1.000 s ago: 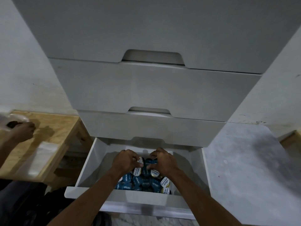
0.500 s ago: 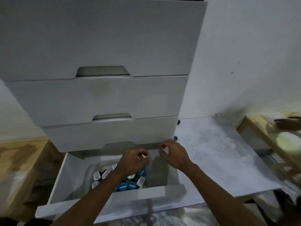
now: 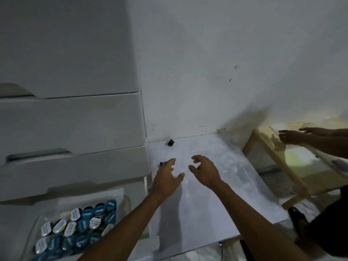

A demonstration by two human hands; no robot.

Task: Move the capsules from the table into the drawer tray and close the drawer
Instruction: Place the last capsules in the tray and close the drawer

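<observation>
**A:** What has changed?

**B:** Your hands have left the tray (image 3: 33, 230) and now hover over the white table (image 3: 216, 194). Your left hand (image 3: 166, 178) is spread, its fingertips beside a small dark capsule (image 3: 161, 164). Your right hand (image 3: 204, 171) is loosely curved and holds nothing.

**A:** What remains?

**B:** Seemingly 2 pieces, though the light is dim. The second capsule (image 3: 171, 142) lies by the wall (image 3: 207, 72). The filled pile (image 3: 81, 225) sits in the tray, and the drawer (image 3: 11, 232) stands open.

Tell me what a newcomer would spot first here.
The left hand and right hand reach open over the white table at centre. At lower left, blue and white foil-lidded capsules crowd a clear plastic tray; one small black capsule sits at the table's back edge.
</observation>
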